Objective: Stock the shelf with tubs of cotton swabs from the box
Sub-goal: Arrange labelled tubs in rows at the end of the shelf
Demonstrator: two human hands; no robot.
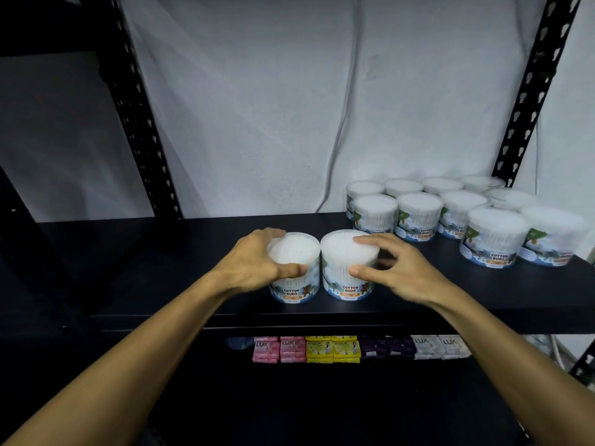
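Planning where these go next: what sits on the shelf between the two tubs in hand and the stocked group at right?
Nothing: in the head view, bare shelf separates the right-hand tub from the stocked tubs.

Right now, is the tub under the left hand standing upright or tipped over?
Upright. The left tub sits flat on the shelf, lid on top, its label reading level. The left hand holds it from above.

A row of soap packets (360, 348) lies below the dark board, running from pink ones (279, 349) on the left through yellow ones (332, 349) and purple ones (386, 346) to white ones (440, 346). Behind it all hangs a pale wall (257, 107), with a cable (343, 101) trailing down it.
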